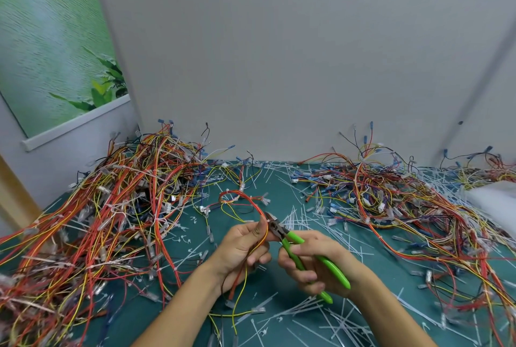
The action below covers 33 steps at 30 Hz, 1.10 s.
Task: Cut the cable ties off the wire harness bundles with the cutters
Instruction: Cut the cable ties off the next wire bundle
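The left hand (245, 246) pinches a small wire harness bundle (252, 204) between thumb and curled fingers (261, 258), its red and yellow wires looping beyond the fingertips and trailing below the palm over the teal counter (275, 282). Just right of that thumb, the right hand (315, 260) wraps its fingers round the green cutters (293, 246). The half-closed jaws touch the wires, perhaps at a tie.
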Available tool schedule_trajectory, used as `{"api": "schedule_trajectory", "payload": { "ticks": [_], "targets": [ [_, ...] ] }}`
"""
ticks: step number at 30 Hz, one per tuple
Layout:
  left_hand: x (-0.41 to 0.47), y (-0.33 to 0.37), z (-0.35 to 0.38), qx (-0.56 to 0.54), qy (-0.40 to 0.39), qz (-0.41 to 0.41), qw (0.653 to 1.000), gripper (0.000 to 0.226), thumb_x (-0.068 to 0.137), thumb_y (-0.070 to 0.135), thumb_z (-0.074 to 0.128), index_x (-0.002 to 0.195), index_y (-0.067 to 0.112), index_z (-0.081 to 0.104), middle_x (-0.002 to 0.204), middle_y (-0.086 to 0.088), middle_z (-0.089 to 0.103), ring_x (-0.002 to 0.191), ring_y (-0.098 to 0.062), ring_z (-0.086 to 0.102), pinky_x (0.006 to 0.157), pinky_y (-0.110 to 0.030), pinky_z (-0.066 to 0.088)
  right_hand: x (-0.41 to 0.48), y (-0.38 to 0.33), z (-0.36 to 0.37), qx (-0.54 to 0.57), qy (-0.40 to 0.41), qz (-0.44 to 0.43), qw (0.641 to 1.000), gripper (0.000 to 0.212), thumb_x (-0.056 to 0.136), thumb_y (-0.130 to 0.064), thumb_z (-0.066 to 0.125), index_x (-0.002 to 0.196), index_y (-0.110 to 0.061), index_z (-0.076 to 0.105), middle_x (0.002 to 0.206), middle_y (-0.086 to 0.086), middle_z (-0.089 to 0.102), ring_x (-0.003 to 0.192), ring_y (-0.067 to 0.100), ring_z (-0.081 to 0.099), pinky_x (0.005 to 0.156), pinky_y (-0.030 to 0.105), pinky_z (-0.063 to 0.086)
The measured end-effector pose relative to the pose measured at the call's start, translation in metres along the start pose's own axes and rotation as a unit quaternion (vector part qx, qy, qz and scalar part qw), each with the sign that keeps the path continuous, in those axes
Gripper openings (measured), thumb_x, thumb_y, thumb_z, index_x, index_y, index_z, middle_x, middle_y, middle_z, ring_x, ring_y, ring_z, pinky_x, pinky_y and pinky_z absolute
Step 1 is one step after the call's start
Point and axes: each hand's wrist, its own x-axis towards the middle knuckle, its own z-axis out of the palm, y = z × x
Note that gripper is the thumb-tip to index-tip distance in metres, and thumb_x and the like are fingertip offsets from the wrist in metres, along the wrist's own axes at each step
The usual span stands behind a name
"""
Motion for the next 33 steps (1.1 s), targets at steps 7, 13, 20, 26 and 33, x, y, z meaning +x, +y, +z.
{"api": "schedule_trajectory", "payload": {
  "ticks": [7,13,20,26,33],
  "targets": [
    [0.001,0.000,-0.001,-0.006,0.006,0.003,1.000,0.061,0.049,0.056,0.096,0.076,0.004,0.077,0.086,-0.014,0.076,0.030,-0.003,0.037,0.043,-0.019,0.043,0.002,0.002,0.004,-0.016,0.006,-0.007,1.000,0.038,0.088,-0.016,0.064,0.122,-0.003,0.054,0.080,0.008,0.049,0.049,0.010,0.039,0.041,0.016,0.030],
    [0.002,0.002,-0.004,0.047,0.031,0.038,0.998,0.065,0.053,0.058,0.094,0.079,0.000,0.077,0.082,-0.017,0.075,0.031,-0.007,0.038,0.044,-0.021,0.043,0.004,0.002,0.010,-0.026,-0.010,-0.013,1.000,0.026,0.093,-0.002,0.051,0.101,-0.015,0.071,0.090,0.007,0.051,0.063,0.014,0.041,0.052,0.024,0.029],
    [0.001,0.003,-0.005,0.116,0.079,0.062,0.988,0.067,0.050,0.066,0.091,0.078,0.006,0.076,0.045,-0.008,0.050,0.032,-0.012,0.042,0.042,-0.023,0.035,0.006,0.006,0.011,-0.019,0.014,-0.006,1.000,0.020,0.095,-0.008,0.056,0.113,-0.002,0.061,0.096,0.011,0.056,0.074,0.021,0.050,0.062,0.033,0.039],
    [0.002,0.002,-0.005,0.112,0.070,0.063,0.989,0.067,0.053,0.064,0.091,0.080,0.005,0.076,0.082,-0.022,0.074,0.032,-0.012,0.042,0.045,-0.024,0.041,0.008,0.008,0.011,-0.038,0.035,-0.014,0.999,0.013,0.099,-0.019,0.060,0.098,-0.013,0.070,0.082,0.012,0.051,0.070,0.027,0.056,0.059,0.035,0.050],
    [0.002,0.001,-0.003,0.115,0.072,0.044,0.990,0.068,0.045,0.065,0.093,0.074,0.006,0.075,0.069,-0.016,0.071,0.032,-0.013,0.044,0.040,-0.022,0.039,0.008,0.008,0.008,-0.111,0.064,-0.004,0.992,0.012,0.099,-0.029,0.066,0.094,-0.018,0.071,0.070,0.005,0.048,0.054,0.019,0.048,0.052,0.029,0.044]
  ]
}}
